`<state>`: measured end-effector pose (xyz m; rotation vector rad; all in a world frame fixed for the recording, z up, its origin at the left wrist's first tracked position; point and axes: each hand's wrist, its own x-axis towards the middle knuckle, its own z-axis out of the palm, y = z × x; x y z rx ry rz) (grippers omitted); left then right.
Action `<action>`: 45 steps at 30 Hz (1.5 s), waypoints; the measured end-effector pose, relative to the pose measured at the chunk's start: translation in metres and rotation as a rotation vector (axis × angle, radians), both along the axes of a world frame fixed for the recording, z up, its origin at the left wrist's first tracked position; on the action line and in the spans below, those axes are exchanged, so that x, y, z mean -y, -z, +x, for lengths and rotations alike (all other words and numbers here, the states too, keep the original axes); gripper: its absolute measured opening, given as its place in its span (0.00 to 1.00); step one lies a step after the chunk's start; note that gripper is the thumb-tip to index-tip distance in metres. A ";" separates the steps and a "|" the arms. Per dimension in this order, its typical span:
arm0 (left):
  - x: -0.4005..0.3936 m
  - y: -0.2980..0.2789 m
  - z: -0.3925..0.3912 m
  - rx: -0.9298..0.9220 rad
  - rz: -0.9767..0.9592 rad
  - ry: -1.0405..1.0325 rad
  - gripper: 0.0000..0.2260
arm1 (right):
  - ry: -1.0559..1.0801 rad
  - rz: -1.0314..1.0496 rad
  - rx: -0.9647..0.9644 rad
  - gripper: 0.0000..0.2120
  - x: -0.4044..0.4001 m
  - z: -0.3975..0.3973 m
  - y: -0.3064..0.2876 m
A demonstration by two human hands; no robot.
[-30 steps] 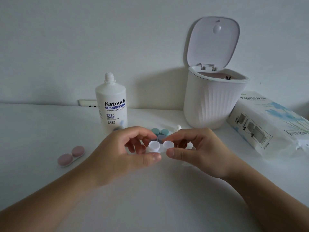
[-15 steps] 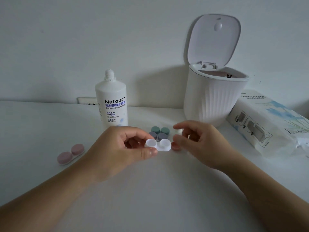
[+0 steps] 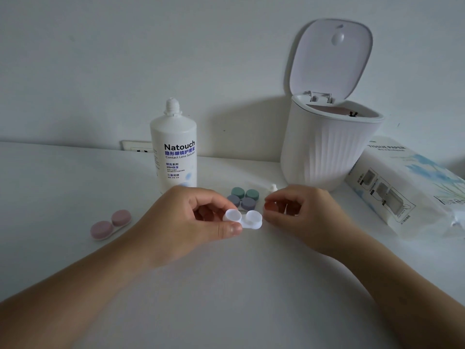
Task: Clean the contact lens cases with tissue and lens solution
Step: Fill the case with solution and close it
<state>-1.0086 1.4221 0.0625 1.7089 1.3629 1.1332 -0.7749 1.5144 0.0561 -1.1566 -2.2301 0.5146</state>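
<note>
Left hand (image 3: 186, 220) pinches the white plastic twin-well lens case (image 3: 243, 219) by its left well, above the white tabletop (image 3: 226, 298); both wells uncapped, contents not discernible; right hand (image 3: 304, 217), at 3 o'clock of the case, curls its fingers round a small red-orange cap (image 3: 269, 205). At 12 o'clock: teal-capped case (image 3: 245, 193) and grey-purple-capped case (image 3: 241, 202), closed; white "Natouch" solution bottle (image 3: 173, 149) (nozzle bare) at 11; pink-capped case (image 3: 110, 224) at 9; white ribbed bin (image 3: 324, 149), lid up, at 1; tissue pack (image 3: 407, 187) at 3.

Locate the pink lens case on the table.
In the head view, the pink lens case lies on the table's left side, left of the left hand.
</note>
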 end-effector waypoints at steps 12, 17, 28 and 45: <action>0.000 -0.001 0.000 0.016 -0.005 0.032 0.09 | -0.219 -0.342 -0.590 0.10 0.019 -0.001 -0.020; -0.001 -0.002 0.000 0.016 0.001 0.029 0.07 | -0.362 -0.364 -0.488 0.15 0.020 -0.001 -0.016; -0.002 0.000 0.000 0.072 -0.001 0.023 0.07 | -0.449 -0.263 -0.358 0.11 0.020 -0.005 -0.012; 0.000 -0.001 0.002 0.021 0.030 0.051 0.08 | -0.369 -0.156 -0.229 0.09 0.025 -0.004 -0.020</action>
